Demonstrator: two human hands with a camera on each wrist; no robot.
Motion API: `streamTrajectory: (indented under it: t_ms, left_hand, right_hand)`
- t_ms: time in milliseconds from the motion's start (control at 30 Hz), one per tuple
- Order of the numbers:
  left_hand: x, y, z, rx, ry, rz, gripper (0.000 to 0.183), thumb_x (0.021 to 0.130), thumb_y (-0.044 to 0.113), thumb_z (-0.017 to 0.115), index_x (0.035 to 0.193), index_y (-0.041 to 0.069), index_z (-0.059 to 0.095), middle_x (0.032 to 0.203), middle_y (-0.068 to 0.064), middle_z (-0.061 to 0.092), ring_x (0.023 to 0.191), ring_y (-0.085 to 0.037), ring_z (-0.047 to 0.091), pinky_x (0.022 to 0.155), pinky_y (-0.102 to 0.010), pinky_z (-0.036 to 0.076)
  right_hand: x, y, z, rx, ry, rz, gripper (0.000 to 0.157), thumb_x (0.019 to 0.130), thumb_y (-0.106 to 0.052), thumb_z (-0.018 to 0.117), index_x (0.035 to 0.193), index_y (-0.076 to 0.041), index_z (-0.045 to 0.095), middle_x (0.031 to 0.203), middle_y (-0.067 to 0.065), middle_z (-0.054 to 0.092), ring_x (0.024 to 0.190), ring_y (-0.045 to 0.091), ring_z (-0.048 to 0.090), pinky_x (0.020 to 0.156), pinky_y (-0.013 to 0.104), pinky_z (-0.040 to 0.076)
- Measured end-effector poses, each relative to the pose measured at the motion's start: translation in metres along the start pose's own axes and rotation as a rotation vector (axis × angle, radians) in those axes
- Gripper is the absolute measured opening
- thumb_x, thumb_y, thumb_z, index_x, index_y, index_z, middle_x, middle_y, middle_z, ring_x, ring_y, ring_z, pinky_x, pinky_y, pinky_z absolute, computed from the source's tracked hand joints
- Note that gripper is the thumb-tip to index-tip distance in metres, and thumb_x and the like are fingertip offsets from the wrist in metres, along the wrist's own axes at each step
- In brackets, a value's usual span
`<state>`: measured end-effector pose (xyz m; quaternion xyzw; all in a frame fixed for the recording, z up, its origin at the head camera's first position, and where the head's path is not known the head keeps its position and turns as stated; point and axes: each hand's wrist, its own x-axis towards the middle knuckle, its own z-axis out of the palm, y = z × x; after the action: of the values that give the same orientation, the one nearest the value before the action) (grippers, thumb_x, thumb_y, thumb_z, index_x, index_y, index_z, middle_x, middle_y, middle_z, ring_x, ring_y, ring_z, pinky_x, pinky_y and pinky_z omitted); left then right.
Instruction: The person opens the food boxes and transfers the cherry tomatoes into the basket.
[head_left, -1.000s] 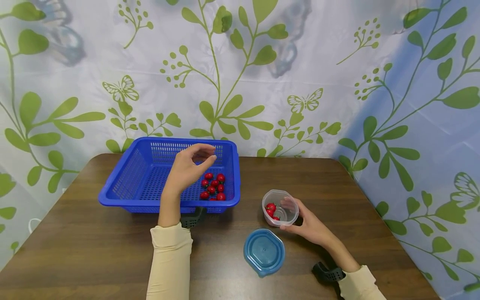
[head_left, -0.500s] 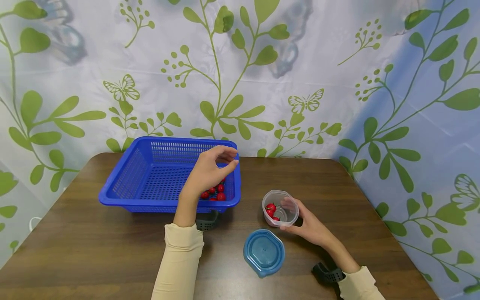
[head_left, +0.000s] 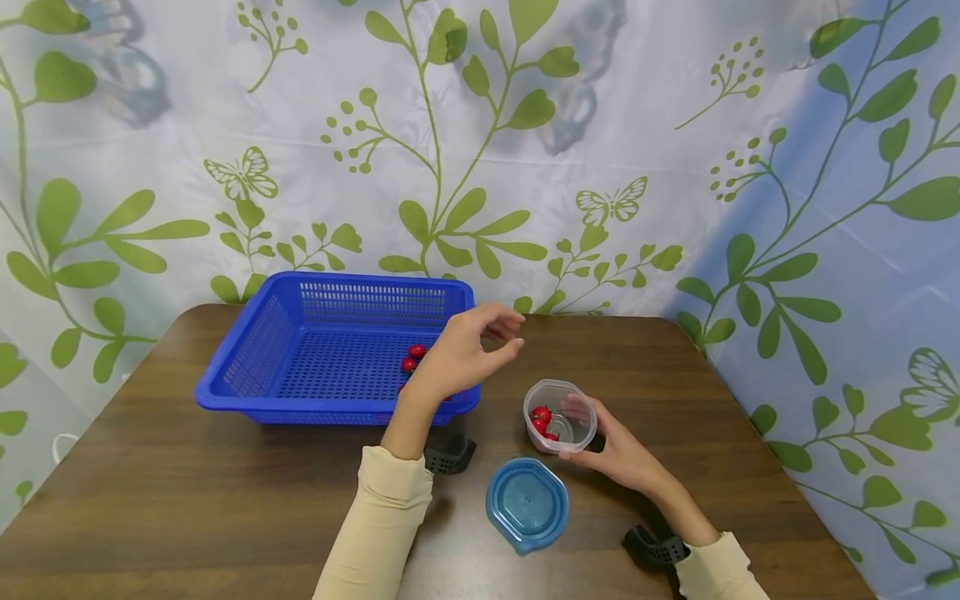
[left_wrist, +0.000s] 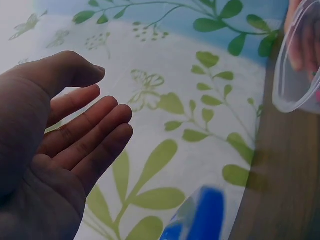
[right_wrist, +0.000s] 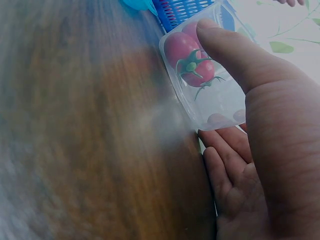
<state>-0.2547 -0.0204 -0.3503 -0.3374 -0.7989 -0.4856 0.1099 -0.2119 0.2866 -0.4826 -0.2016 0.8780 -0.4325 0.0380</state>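
Observation:
My left hand (head_left: 476,350) hovers beyond the right edge of the blue basket (head_left: 225,400), fingers loosely bent. In the left wrist view, nothing shows between the thumb and fingers of this hand (left_wrist: 60,120). My right hand (head_left: 618,446) grips a small clear plastic container (head_left: 551,392) on the table from its right side. Several red cherry tomatoes (head_left: 540,417) lie in the container, green stems showing on some in the right wrist view. More cherry tomatoes (head_left: 412,358) sit in the basket's right part, partly hidden by my left arm.
A blue translucent lid (head_left: 528,504) lies on the brown wooden table (head_left: 187,500) just in front of the container. Behind the table hangs a white curtain (head_left: 645,250) with green leaf prints.
My left hand has moved right from above the basket to past its right edge, keeping its loosely bent shape. The right hand and the container have stayed put.

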Motion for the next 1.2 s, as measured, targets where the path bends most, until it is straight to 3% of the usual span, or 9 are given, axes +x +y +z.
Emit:
streamTrajectory:
  t_ms: [233,633,833,1200]
  left_hand:
    - [0.004,0.006,0.018,0.026,-0.078,-0.003,0.03,0.095,0.013,0.074,0.123,0.006,0.068,0.111,-0.005,0.072,0.1,-0.017,0.07,0.093,-0.028,0.057]
    - [0.008,0.009,0.055,0.081,-0.196,0.006,0.03,0.096,0.012,0.071,0.124,0.003,0.067,0.114,-0.009,0.072,0.103,-0.02,0.071,0.093,-0.031,0.058]
    - [0.008,0.011,0.067,0.181,-0.25,-0.033,0.031,0.095,0.013,0.072,0.124,0.004,0.068,0.116,-0.009,0.073,0.104,-0.019,0.07,0.091,-0.022,0.056]
    - [0.005,0.01,0.086,0.279,-0.345,-0.109,0.031,0.095,0.019,0.073,0.123,0.006,0.07,0.115,-0.008,0.073,0.103,-0.017,0.068,0.088,-0.021,0.057]
  right_hand:
    - [0.0,-0.001,0.0,0.007,-0.001,-0.007,0.086,0.084,-0.034,0.087,0.153,-0.02,0.037,0.151,0.006,0.054,0.143,0.032,0.048,0.117,0.063,0.033]
    - [0.0,0.003,0.0,0.017,-0.007,-0.024,0.084,0.086,-0.031,0.086,0.153,-0.017,0.037,0.15,0.01,0.055,0.142,0.036,0.05,0.115,0.065,0.034]
    - [-0.001,0.003,0.0,0.022,-0.006,-0.016,0.084,0.086,-0.032,0.086,0.153,-0.02,0.037,0.152,0.01,0.053,0.14,0.036,0.05,0.113,0.065,0.037]
    - [-0.003,0.002,0.0,-0.012,-0.008,0.024,0.087,0.087,-0.035,0.084,0.156,-0.018,0.034,0.151,0.011,0.051,0.131,0.031,0.057,0.109,0.058,0.047]
